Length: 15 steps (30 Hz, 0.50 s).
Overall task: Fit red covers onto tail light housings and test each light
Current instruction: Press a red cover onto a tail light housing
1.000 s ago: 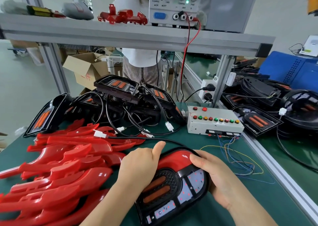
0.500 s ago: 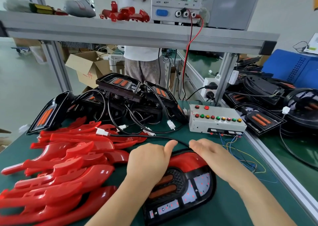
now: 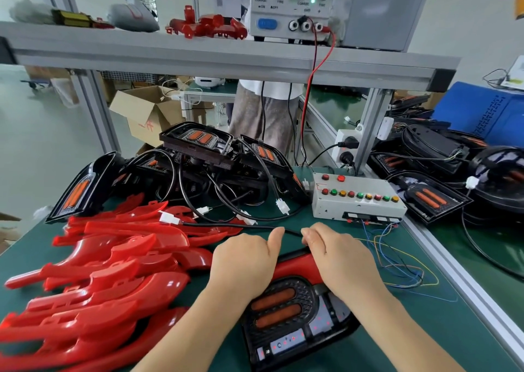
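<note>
A green-matted worktop (image 3: 442, 323) edged in aluminium rail sits beneath a grey overhead shelf (image 3: 170, 54) carried on slotted metal posts (image 3: 92, 108). To the left, a pale, glossy floor (image 3: 37, 144) stretches away, and an open cardboard box (image 3: 147, 110) sits beyond the worktop's far edge. More green worktops (image 3: 326, 102) run back into the room, where a person (image 3: 263, 113) stands. The white wall (image 3: 470, 14) at right is brightly, evenly lit.
</note>
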Each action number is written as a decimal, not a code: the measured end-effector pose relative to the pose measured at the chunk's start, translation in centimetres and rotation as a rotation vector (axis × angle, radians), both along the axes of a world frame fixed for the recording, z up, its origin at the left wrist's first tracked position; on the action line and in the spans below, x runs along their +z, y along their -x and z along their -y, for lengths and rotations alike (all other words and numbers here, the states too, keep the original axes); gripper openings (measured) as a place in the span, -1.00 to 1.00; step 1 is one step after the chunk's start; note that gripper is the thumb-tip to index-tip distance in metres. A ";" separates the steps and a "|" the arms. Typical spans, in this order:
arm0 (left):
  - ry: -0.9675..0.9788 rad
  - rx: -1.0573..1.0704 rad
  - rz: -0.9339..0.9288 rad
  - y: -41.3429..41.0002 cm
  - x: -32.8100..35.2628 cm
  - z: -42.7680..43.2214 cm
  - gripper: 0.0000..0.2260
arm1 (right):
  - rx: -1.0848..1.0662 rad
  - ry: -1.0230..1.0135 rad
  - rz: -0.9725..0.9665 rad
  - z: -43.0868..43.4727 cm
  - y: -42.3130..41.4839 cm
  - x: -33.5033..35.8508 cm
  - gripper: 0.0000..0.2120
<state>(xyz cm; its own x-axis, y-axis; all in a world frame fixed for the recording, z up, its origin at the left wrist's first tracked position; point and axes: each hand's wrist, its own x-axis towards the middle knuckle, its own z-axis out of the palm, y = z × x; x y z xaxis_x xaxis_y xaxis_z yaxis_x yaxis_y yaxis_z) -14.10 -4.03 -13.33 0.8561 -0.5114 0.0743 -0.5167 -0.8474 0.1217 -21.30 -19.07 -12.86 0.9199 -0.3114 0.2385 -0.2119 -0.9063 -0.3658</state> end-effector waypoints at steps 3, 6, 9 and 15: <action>-0.100 -0.055 0.107 0.1 -0.2 0.0 -0.58 | 0.000 -0.003 0.033 0.0 -0.1 -0.1 -0.63; -0.078 -0.095 0.167 0.0 -0.2 -0.1 -0.67 | -0.003 -0.018 0.046 0.0 0.1 -0.1 -0.60; 0.098 -0.068 0.053 -0.1 -0.4 0.1 -0.68 | -0.014 -0.010 0.023 0.0 0.2 0.0 -0.54; 0.799 0.223 -0.768 -1.7 0.9 -2.3 -0.27 | -0.055 -0.286 -0.146 1.6 -0.6 -1.2 -0.52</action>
